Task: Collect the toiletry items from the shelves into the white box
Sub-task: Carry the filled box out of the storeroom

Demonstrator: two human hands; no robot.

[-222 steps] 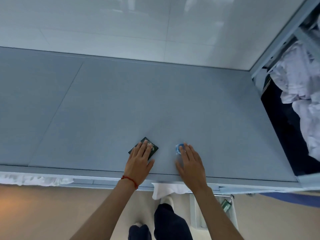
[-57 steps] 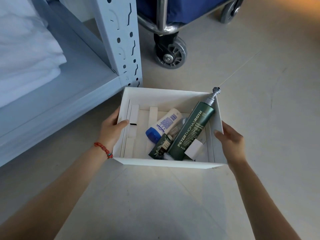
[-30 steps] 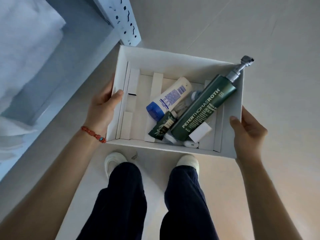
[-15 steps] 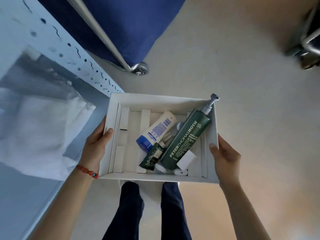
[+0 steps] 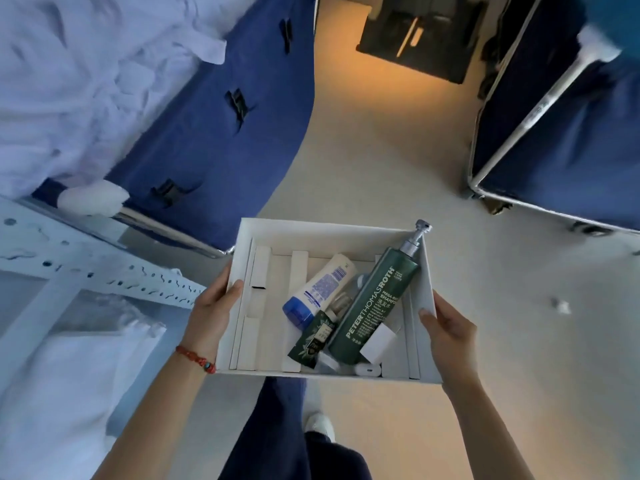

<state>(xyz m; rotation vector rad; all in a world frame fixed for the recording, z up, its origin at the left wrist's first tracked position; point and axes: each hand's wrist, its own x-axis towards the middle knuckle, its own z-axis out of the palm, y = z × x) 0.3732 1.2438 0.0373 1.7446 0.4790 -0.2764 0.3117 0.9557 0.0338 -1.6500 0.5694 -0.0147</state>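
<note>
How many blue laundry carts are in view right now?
2. One cart is upper left, piled with white linen, beside the shelf frame. The other cart is upper right, across the floor. Both run past the picture's edge, so more could stand out of sight.

- The white box (image 5: pixel 332 237) looked like matt card, with folded card strips lining its floor.
- The tall green bottle (image 5: pixel 374 306) had a smooth, slightly glossy plastic body and a shiny metallic-looking pump (image 5: pixel 415 237).
- The white tube (image 5: pixel 322 289) was smooth plastic with a glossy blue cap (image 5: pixel 296 311).
- The small dark green packet (image 5: pixel 313 341) had a matt printed surface.
- The shelf upright (image 5: pixel 104 271) was painted metal, pale and smooth, punched with slots.
- The folded towels (image 5: pixel 69 375) were soft white cloth.
- The carts (image 5: pixel 207 150) had blue woven fabric sides on shiny metal tubing (image 5: pixel 540 109).
- The floor (image 5: pixel 381 168) was pale, smooth and matt.
- A red beaded cord bracelet (image 5: pixel 194 358) circled the left wrist.
</note>
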